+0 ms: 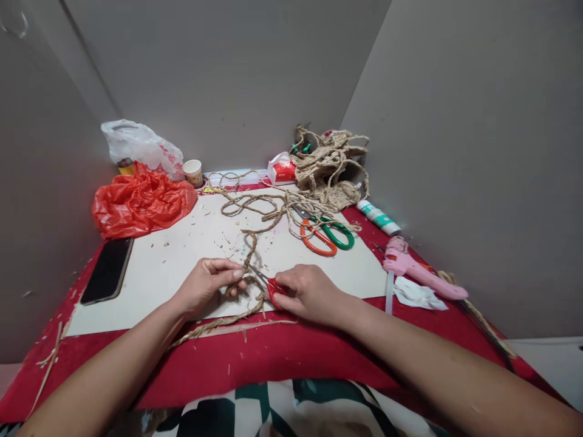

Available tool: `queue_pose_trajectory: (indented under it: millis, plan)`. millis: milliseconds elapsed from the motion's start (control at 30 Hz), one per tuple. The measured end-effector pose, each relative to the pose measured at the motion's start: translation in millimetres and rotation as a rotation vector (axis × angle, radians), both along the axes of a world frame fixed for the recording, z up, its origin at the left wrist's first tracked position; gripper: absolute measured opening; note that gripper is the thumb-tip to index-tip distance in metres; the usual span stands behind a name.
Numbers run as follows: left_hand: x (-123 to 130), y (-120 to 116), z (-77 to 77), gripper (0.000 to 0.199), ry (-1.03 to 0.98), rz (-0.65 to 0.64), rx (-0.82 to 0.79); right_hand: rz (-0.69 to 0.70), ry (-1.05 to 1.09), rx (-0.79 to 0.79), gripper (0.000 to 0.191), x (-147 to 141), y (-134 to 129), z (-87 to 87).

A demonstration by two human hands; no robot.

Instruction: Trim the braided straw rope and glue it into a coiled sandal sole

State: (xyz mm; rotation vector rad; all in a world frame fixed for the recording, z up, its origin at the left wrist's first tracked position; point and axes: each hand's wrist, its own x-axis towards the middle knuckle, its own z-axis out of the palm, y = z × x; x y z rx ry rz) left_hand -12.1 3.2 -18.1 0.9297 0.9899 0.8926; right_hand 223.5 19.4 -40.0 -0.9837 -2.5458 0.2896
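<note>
Red scissors [270, 285] in right hand [306, 291], clamped; rope [250, 250] in left hand [210, 283], pinched; can't see inside cup [194, 176] or red bag [144, 205].

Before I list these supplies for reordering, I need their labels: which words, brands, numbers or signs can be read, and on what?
None can be read.
Red-and-white packet: pale print, too small.
White plastic bag: red marks, too blurred and creased.
Green-and-white cylinder: pale marks, too blurred.
Paper cup: marks too small to tell.

Red-covered table [319, 358] beneath a white board [182, 261], pink glue gun [422, 274], crumpled tissue [418, 294]
</note>
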Motion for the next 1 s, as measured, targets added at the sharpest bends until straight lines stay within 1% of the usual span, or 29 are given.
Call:
queue_pose_trajectory:
  millis: [67,133,267,367,467,667,833,1000]
  plan:
    - [0.4,-0.9,1.3,0.023,-0.035,-0.016,-0.020,-0.018,-0.009,-0.001,0.022,1.6,2.1,0.1]
    - [0.6,-0.4,2.0,0.025,-0.069,-0.001,-0.032,-0.033,-0.015,0.004,0.021,3.7,3.4,0.8]
    - [0.7,2.2,1.4,0.020,-0.058,0.056,-0.023,-0.007,0.004,0.026,0.023,6.6,2.0,4.2]
    - [1.3,2.5,0.3,0.020,-0.056,0.075,-0.042,-0.007,-0.003,0.053,0.022,5.8,-1.2,6.7]
    - [3.3,0.5,-0.6,0.021,-0.074,0.091,-0.059,-0.050,-0.059,0.107,0.021,3.5,-4.6,7.7]
    - [7.9,-5.8,2.5,0.021,-0.034,0.108,-0.077,-0.101,-0.192,0.178,0.028,-1.7,-8.9,8.5]
    - [9.8,-7.9,6.7,0.022,0.018,0.124,-0.083,-0.082,-0.226,0.193,0.030,-3.3,-8.6,6.9]
    - [10.1,-7.6,5.7,0.025,0.013,0.139,-0.098,-0.040,-0.159,0.209,0.027,-1.0,-7.6,2.1]
